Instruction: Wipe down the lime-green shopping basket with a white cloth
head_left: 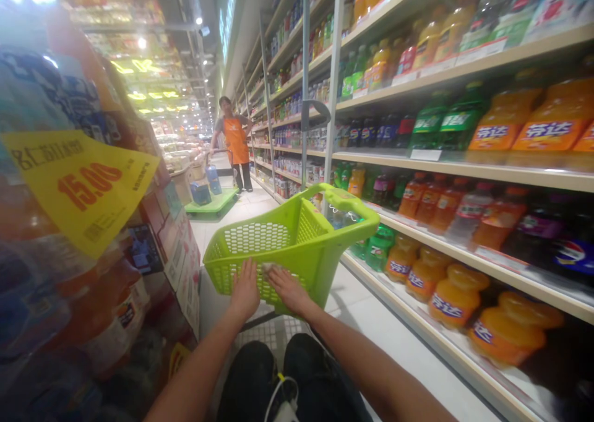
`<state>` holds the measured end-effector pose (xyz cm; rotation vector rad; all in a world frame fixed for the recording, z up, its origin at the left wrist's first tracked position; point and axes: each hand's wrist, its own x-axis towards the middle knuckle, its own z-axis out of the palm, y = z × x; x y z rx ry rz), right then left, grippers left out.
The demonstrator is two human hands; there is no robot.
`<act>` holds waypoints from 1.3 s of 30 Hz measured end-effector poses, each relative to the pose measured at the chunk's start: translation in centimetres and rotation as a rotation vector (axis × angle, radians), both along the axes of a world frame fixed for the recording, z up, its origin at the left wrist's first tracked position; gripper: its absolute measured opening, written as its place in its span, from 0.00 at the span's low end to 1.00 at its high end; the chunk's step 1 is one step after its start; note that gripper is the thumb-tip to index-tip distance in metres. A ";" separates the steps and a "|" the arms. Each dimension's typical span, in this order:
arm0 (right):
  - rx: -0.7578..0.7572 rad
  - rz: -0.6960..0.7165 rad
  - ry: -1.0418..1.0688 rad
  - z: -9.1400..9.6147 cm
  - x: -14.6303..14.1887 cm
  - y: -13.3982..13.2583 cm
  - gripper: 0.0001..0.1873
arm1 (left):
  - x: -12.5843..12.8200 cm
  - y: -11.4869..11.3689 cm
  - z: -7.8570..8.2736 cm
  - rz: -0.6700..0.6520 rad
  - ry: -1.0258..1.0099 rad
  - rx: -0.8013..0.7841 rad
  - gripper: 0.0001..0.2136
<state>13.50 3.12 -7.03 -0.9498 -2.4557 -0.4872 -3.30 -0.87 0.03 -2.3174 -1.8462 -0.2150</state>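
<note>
Green basket (301,256) is likely light, stiff; grip by handle (358,208). Left hand (245,291): fingers slightly spread. Right hand (290,291): fingers over pale cloth (267,266); pinch unclear.

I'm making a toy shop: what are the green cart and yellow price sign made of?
The green cart looks like hard plastic, smooth and slightly shiny, with neat moulded-looking holes in its sides. The yellow price sign is probably thin paper or card, fairly matte: it's printed and its top edge looks bent.

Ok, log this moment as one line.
left hand: against side of green shopping cart | right hand: over whitish cloth-like piece, same side | background: person in orange apron at green platform trolley
</note>
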 end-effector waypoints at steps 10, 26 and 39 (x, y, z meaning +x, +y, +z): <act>0.165 0.054 0.141 3.6 3.0 -2.0 0.24 | 2.0 0.3 0.9 -0.016 -0.011 -0.018 0.32; 0.217 -0.048 0.103 2.5 7.7 -2.6 0.22 | 6.2 0.2 1.2 -0.142 0.027 0.006 0.32; 0.203 -0.106 0.110 2.6 13.1 -3.9 0.21 | 11.5 -0.3 3.0 -0.288 0.057 -0.013 0.33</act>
